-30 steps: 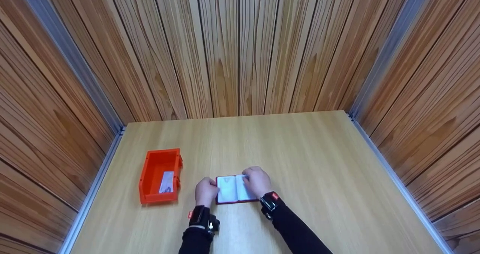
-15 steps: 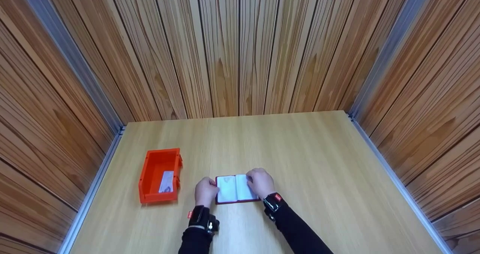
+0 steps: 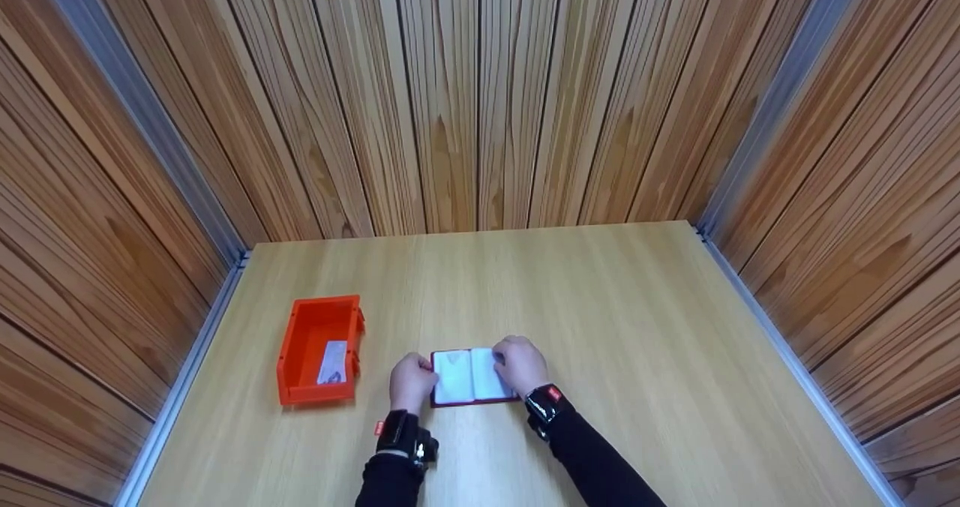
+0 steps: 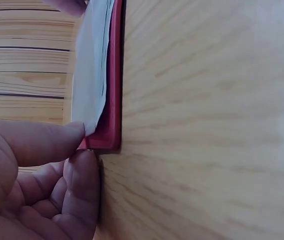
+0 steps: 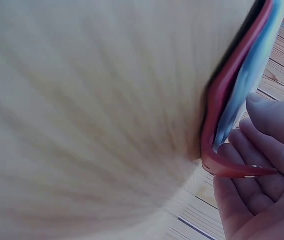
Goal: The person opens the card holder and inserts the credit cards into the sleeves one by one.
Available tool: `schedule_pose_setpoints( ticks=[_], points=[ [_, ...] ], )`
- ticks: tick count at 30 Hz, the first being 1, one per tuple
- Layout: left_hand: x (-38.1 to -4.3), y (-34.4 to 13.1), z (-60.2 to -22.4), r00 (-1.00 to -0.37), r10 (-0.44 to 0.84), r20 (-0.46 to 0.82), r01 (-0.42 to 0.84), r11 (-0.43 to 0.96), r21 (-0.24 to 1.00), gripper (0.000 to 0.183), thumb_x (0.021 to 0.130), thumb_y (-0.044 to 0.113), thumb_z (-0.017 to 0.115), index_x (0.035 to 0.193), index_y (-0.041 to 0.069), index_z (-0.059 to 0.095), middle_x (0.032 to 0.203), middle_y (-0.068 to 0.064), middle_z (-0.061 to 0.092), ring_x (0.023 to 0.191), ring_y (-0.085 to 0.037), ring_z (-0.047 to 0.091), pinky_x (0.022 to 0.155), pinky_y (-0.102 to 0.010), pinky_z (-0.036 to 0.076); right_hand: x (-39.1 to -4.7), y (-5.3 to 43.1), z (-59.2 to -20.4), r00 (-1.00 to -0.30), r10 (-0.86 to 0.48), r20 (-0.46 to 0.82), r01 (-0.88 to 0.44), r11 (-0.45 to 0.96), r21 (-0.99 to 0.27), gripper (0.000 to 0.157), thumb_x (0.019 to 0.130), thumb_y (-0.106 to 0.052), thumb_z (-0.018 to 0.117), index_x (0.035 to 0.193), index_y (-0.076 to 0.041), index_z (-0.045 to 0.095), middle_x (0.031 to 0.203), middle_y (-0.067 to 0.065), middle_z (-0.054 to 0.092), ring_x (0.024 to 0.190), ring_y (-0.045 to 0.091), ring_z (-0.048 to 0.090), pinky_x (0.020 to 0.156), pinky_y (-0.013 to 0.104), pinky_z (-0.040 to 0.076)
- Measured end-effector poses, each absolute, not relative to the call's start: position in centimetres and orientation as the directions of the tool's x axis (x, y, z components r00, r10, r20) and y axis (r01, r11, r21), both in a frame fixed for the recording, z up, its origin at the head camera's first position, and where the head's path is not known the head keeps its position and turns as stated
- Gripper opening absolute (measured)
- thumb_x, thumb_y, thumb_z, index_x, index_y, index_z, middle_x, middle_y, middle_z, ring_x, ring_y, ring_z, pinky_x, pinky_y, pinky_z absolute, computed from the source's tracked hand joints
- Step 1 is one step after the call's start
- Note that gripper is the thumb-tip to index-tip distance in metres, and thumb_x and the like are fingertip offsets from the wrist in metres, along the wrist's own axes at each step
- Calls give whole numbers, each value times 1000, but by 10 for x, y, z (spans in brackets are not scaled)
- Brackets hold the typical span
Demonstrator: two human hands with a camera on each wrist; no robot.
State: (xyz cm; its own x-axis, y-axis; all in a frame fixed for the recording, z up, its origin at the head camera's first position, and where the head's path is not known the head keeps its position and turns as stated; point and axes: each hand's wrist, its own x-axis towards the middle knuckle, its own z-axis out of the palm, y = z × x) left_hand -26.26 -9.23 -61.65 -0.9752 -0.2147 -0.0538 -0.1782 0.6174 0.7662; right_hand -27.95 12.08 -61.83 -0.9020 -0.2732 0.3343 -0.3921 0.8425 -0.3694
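A small red card holder (image 3: 472, 378) with whitish sleeve pages lies spread open on the table, between both hands. My left hand (image 3: 411, 383) pinches its left edge; in the left wrist view the thumb (image 4: 66, 140) presses on the page corner, with the curled fingers against the red cover (image 4: 112, 100). On the other side, my right hand (image 3: 520, 364) holds the right edge. The right wrist view shows its thumb (image 5: 272, 112) at the pages (image 5: 239, 95), while the fingers curl about a red strap (image 5: 237, 169) with a shiny fitting that sticks out from the cover.
An orange-red open bin (image 3: 316, 394) stands left of the hands, with a whitish printed card (image 3: 332, 362) inside. Wood-plank walls (image 3: 480, 102) close off the table (image 3: 600, 304) at the back and sides, with metal rails (image 3: 802, 379) along the side edges.
My right hand has shifted slightly to the right, off the page and out to its right edge, then stayed there. The left hand and the card holder have kept their place.
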Motion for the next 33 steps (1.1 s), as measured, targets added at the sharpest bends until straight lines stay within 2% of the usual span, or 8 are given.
schedule_pose_setpoints(
  ticks=[7,11,20,25,29,33],
  points=[
    [-263,-94,-614,-972,-225,-67,-192,594,781,11,78,3,73,82,2,63,77,-7,61,74,-25,57,68,-39,47,-279,120,-620,-895,-273,352,-397,848,-352,15,74,-4,80,88,-4,74,88,6,66,86,26,63,78,39,51],
    [-263,-97,-613,-974,-224,-30,-160,588,793,11,81,8,73,86,1,65,79,-7,63,76,-25,59,70,-40,48,-279,120,-621,-883,-279,378,-410,849,-332,16,72,-4,81,87,-4,73,88,7,65,86,27,63,76,39,52],
    [-266,-112,-585,-969,-232,-86,-191,474,859,17,90,13,68,102,0,67,93,-11,65,86,-26,60,78,-42,50,-280,119,-620,-892,-277,357,-400,853,-335,16,74,-5,81,88,-3,73,88,7,65,86,28,63,79,40,51],
    [-267,-128,-567,-974,-226,-21,-135,503,853,19,93,12,66,107,0,67,95,-11,65,87,-26,60,80,-41,51,-280,119,-620,-899,-274,341,-390,856,-340,17,75,-5,81,89,-3,73,89,7,66,87,27,63,79,40,51],
    [-266,-147,-556,-962,-229,152,2,545,838,18,88,5,67,102,-6,67,90,-16,67,85,-31,62,80,-45,51,-280,119,-621,-901,-277,335,-388,859,-334,17,75,-5,81,90,-3,74,90,7,66,87,27,63,79,40,51],
    [-266,-169,-546,-939,-262,223,35,571,820,20,88,2,65,105,-8,64,94,-20,66,88,-34,62,83,-47,50,-281,119,-621,-894,-279,351,-394,862,-318,17,74,-5,80,89,-4,74,89,7,66,85,27,62,78,39,51]
  ],
)
